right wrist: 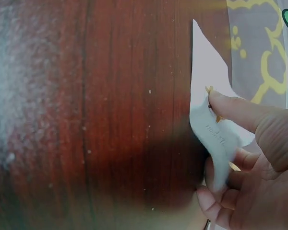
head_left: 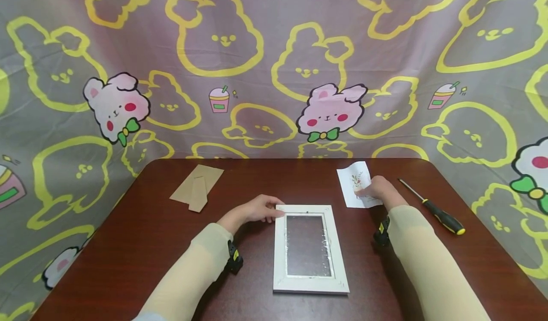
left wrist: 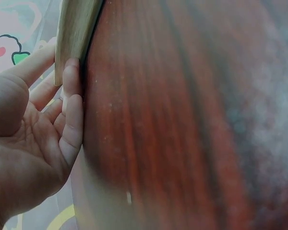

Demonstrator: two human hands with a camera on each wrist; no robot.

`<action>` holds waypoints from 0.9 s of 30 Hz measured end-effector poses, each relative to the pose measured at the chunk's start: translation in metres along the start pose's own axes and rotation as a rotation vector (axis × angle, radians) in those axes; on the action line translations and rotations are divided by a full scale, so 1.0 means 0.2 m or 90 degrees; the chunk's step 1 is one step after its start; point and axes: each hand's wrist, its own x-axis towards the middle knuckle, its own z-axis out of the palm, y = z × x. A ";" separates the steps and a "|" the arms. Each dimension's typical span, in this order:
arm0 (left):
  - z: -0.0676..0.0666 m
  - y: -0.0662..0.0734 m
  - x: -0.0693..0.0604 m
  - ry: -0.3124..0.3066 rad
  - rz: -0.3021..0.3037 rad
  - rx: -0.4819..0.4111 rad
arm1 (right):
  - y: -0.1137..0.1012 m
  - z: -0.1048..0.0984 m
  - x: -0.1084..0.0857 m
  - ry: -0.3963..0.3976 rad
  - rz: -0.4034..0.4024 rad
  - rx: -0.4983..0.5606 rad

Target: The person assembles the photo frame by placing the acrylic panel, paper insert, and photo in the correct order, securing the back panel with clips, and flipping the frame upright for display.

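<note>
A white picture frame [head_left: 281,254] lies on the table in the head view, a clear pane [head_left: 306,245] within its border. My left hand [head_left: 262,209] holds the frame's far left corner between thumb and fingers. In the left wrist view, the fingertips of that hand [left wrist: 38,129] meet the frame's wooden side edge [left wrist: 77,38]. Farther right, my right hand [head_left: 381,191] pinches a white paper sheet [head_left: 348,195] printed with flowers. The right wrist view shows its thumb on the printed face, with the other fingers [right wrist: 233,184] at the bent lower edge, partly hidden by the paper.
A brown backing board [head_left: 205,173] with a stand flap lies at the back left of the table [head_left: 141,245]. To the right of my right hand is a screwdriver [head_left: 441,215] with a black and yellow handle. Behind the table hangs a patterned curtain [head_left: 257,35].
</note>
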 end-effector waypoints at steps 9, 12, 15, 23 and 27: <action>0.00 -0.01 0.00 -0.003 -0.003 -0.008 | 0.01 0.01 0.00 0.024 0.009 -0.020; 0.00 -0.01 0.00 -0.004 -0.004 -0.009 | 0.01 0.01 -0.01 0.023 0.003 -0.027; 0.00 -0.01 0.00 -0.004 -0.004 -0.010 | 0.03 0.01 -0.01 0.023 -0.006 -0.020; 0.00 0.00 0.00 0.001 -0.001 -0.003 | 0.09 0.01 0.02 0.048 -0.019 0.056; 0.00 0.01 0.00 0.001 0.000 0.001 | 0.13 0.01 0.03 0.050 -0.024 0.115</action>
